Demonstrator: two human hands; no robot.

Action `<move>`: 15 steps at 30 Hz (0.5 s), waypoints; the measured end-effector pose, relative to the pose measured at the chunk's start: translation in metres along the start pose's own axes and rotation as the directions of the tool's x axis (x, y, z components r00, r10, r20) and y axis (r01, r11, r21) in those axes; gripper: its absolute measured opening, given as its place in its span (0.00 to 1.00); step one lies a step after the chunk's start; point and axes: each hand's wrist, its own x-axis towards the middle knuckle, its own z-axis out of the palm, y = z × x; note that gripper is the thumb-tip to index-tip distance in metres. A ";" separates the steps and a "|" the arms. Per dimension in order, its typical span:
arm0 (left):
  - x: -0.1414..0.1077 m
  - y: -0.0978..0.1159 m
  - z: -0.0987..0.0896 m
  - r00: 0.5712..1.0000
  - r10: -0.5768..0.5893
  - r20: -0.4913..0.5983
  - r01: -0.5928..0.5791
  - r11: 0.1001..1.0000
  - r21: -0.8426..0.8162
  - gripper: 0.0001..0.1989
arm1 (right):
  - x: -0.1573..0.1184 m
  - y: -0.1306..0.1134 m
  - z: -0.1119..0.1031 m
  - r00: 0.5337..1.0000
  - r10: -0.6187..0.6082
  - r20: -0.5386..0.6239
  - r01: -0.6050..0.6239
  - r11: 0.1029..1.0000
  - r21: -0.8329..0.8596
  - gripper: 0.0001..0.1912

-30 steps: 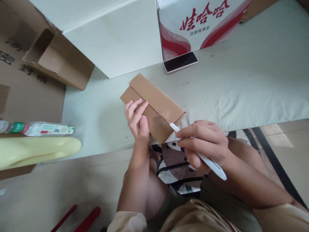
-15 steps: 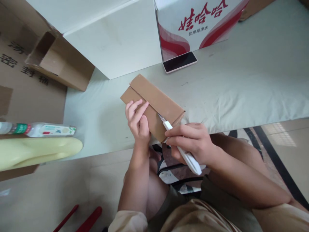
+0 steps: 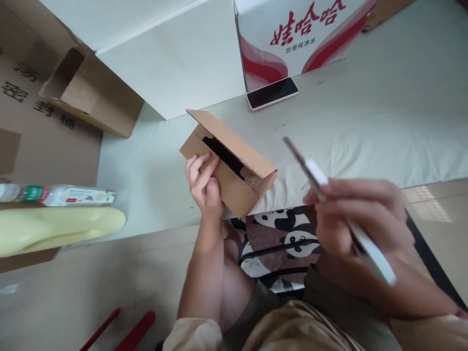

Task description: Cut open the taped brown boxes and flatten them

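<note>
My left hand [image 3: 204,184] grips the box [image 3: 237,189], whose length slants toward my right hand [image 3: 371,217], farther off beyond its right end, grasping a knife [image 3: 373,257].

The small box [image 3: 234,187] is showing matt brown cardboard, its flap [image 3: 234,139] looking slightly rough along the edge. The knife [image 3: 316,173] is looking like smooth white plastic, while its blurred blade [image 3: 294,148] is appearing greyish and metallic. Pale green cloth, soft and wrinkled, is covering the surface [image 3: 365,117]. The phone [image 3: 273,94] is presenting a glossy black screen, and the white box [image 3: 175,73] is looking smooth and nearly matt. The bottle [image 3: 78,195] is showing clear, shiny plastic; the tiled floor [image 3: 157,268] is gleaming faintly.
</note>
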 end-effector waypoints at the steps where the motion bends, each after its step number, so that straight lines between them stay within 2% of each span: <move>1: 0.000 -0.001 -0.001 1.000 0.002 -0.004 -0.002 1.000 0.000 0.20 | 0.002 0.012 0.002 0.999 -0.021 -0.049 0.017 0.997 -0.076 0.06; 3: -0.001 -0.004 -0.003 1.000 -0.002 -0.022 0.002 1.000 -0.002 0.19 | 0.004 0.042 0.012 0.991 -0.019 -0.130 -0.007 0.982 -0.190 0.11; 5: -0.002 -0.007 -0.006 0.999 -0.016 -0.048 0.015 1.000 -0.011 0.19 | 0.001 0.075 0.026 0.990 0.136 -0.043 -0.143 0.946 -0.293 0.21; 6: -0.003 -0.008 -0.008 0.998 -0.027 -0.058 0.026 1.000 -0.015 0.20 | -0.002 0.089 0.033 0.971 0.238 0.006 -0.221 0.911 -0.349 0.26; 9: -0.007 -0.015 -0.013 0.993 -0.079 -0.086 0.076 0.996 -0.037 0.21 | -0.012 0.112 0.043 0.860 0.491 0.138 -0.372 0.790 -0.488 0.37; 11: -0.010 -0.022 -0.018 0.979 -0.160 -0.126 0.150 0.985 -0.084 0.21 | -0.016 0.114 0.044 0.802 0.569 0.179 -0.392 0.729 -0.561 0.40; 13: -0.012 -0.029 -0.023 0.934 -0.307 -0.180 0.275 0.944 -0.184 0.21 | -0.017 0.108 0.043 0.787 0.587 0.189 -0.367 0.692 -0.622 0.38; 15: -0.014 -0.035 -0.029 0.837 -0.515 -0.183 0.430 0.827 -0.362 0.22 | -0.017 0.102 0.042 0.792 0.577 0.202 -0.327 0.679 -0.657 0.34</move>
